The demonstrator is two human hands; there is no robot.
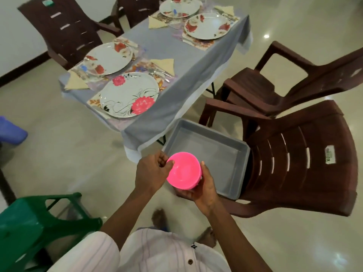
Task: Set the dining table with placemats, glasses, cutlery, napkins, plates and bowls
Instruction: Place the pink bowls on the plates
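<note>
Holding pink bowls [183,170] near the tabletop [167,55].
My right hand [204,186] curls under the stack (a few bowls); my left hand [151,171] pinches the top rim.

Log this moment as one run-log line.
step: bowls | left hand: pinches pink plastic bowl rim | right hand: cups it underneath | grey plastic tub: on brown plastic chair
</note>
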